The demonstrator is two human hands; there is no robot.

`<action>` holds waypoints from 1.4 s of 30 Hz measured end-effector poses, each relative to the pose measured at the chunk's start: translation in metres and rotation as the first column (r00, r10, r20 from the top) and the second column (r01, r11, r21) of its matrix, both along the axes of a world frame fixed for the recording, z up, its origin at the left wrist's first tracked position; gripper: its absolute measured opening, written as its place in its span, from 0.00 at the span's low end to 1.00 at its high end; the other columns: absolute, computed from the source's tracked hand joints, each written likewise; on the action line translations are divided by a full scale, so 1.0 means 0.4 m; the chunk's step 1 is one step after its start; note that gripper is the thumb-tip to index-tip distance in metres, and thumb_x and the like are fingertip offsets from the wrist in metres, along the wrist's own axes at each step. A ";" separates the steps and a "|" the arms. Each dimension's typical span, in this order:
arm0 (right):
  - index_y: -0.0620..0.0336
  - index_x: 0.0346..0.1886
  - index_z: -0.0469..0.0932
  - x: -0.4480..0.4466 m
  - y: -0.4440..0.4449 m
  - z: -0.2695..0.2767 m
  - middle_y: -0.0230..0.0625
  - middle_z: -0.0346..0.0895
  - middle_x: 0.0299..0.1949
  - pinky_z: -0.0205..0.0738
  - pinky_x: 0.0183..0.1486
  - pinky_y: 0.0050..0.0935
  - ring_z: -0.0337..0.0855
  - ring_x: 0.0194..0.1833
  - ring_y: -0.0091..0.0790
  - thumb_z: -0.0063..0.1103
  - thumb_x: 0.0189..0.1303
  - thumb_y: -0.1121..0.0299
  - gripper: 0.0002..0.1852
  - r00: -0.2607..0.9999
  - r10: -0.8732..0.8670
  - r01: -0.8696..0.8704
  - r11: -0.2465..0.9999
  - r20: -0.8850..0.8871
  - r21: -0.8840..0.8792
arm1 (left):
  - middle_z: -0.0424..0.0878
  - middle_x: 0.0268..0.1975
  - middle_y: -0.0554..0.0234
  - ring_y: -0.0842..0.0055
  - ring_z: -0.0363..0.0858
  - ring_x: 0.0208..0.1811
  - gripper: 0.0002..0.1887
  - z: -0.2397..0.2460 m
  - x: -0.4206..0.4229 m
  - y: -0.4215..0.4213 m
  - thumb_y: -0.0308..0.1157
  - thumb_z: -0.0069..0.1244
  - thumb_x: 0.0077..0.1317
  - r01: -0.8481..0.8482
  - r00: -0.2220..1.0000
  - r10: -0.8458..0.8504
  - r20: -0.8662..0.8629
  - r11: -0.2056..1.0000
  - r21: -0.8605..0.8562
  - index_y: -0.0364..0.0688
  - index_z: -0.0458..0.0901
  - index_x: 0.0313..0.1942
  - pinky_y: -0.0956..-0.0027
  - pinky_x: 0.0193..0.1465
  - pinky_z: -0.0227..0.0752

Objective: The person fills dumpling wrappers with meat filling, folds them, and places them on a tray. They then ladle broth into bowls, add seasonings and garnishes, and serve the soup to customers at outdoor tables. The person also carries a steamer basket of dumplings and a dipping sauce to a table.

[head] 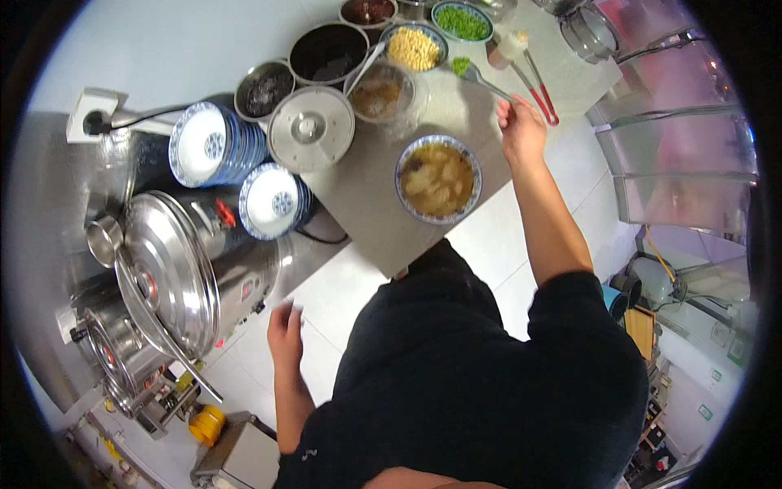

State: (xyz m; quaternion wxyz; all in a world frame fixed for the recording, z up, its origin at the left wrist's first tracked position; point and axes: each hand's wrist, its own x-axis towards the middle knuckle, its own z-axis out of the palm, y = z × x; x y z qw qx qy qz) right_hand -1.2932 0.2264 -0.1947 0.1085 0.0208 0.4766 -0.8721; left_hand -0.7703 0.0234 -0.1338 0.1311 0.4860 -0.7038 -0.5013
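My right hand (523,129) grips the handle of a metal spoon (476,76) above the counter. Chopped green herbs (460,65) lie on the spoon's bowl. Below and left of that hand, a blue-patterned bowl of soup with pale pieces (438,179) stands near the counter's edge. A dish of chopped greens (463,22) and a dish of peanuts (413,48) stand at the back of the counter. My left hand (286,335) hangs over the floor beside my body; it touches nothing visible, its fingers loosely bent.
Red-handled tongs (539,98) lie right of the spoon. A lidded metal pot (311,129), dark-filled pots (328,52) and a clear container (381,91) crowd the left. Stacked bowls (214,145) and a large steel vessel with a ladle (171,275) stand further left.
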 end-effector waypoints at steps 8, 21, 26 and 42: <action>0.64 0.46 0.81 0.369 0.132 -0.034 0.40 0.81 0.36 0.77 0.39 0.28 0.82 0.34 0.35 0.56 0.63 0.74 0.10 0.711 0.435 0.250 0.578 -0.553 0.776 | 0.83 0.39 0.59 0.79 0.77 0.34 0.16 -0.107 -0.473 -0.044 0.35 0.48 0.67 0.352 0.932 -0.334 -0.138 0.926 0.138 0.34 0.76 0.49 0.75 0.37 0.71; 0.70 0.51 0.76 0.457 0.099 -0.076 0.39 0.80 0.40 0.73 0.47 0.26 0.78 0.41 0.26 0.54 0.66 0.54 0.25 0.969 0.242 -0.134 0.679 -0.048 0.722 | 0.82 0.32 0.64 0.77 0.78 0.29 0.19 -0.350 -0.856 -0.058 0.46 0.42 0.70 0.164 0.984 -0.106 -0.143 0.850 0.501 0.38 0.81 0.39 0.71 0.31 0.72; 0.57 0.71 0.57 0.359 0.096 -0.106 0.45 0.64 0.62 0.66 0.59 0.44 0.69 0.58 0.41 0.30 0.65 0.31 0.43 0.873 0.147 -0.335 0.874 0.465 0.353 | 0.84 0.38 0.58 0.74 0.81 0.36 0.26 -0.338 -0.901 -0.044 0.52 0.41 0.71 0.187 0.982 -0.135 -0.133 0.794 0.578 0.35 0.82 0.43 0.68 0.39 0.75; 0.45 0.73 0.53 0.309 0.229 0.007 0.42 0.54 0.72 0.58 0.64 0.66 0.56 0.71 0.50 0.31 0.55 0.22 0.49 0.838 0.495 -0.422 0.854 0.229 -0.304 | 0.60 0.71 0.55 0.61 0.58 0.72 0.45 -0.133 -0.928 0.140 0.68 0.23 0.68 0.553 0.825 -0.178 -0.536 0.444 0.705 0.38 0.56 0.69 0.55 0.73 0.50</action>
